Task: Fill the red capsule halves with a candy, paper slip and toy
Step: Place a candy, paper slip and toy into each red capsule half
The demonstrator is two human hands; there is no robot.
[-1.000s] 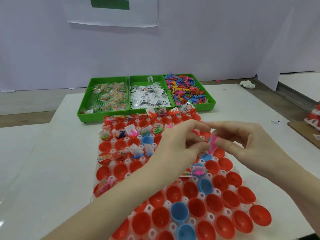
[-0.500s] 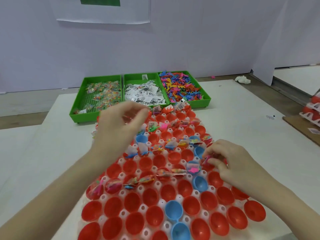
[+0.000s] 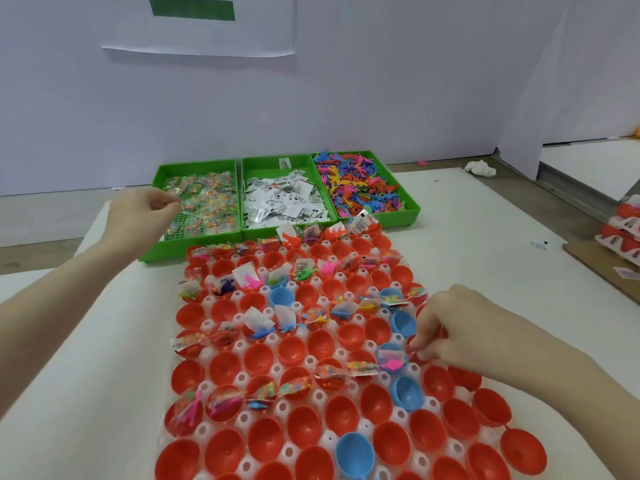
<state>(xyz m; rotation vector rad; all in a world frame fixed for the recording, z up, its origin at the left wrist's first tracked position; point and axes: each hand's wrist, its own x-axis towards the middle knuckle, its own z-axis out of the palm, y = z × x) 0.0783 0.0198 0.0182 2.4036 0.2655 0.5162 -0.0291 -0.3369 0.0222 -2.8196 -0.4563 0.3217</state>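
Capsule halves [image 3: 322,348], mostly red with a few blue ones [image 3: 354,453] among them, sit open side up in a white holder tray [image 3: 242,375] that runs from the near edge of the tabletop [image 3: 86,375] toward its far edge. Many of the halves in the far rows and some in the middle rows already hold wrapped candies, paper slips or small toys; the nearest rows hold nothing.

The right hand [image 3: 460,327] is low over the right side of the tray, fingers curled, its grip pinching a small pink toy [image 3: 414,353] just beside a blue half that holds a pink piece [image 3: 391,358]. Whether the toy already touches a capsule cannot be told.

The left hand [image 3: 138,216] is raised at the left end of the far tray row, its fingertips drawn together above the near left part of the candy tray [image 3: 197,168]. It is loosely closed, and whether it holds a candy cannot be told.

Three green trays stand side by side along the far edge: wrapped candies [image 3: 204,202] on the left, paper slips [image 3: 284,199] in the middle tray [image 3: 273,162], coloured toys [image 3: 360,181] in the right tray [image 3: 412,209].

A crumpled white scrap [image 3: 479,168] lies near the far right corner.
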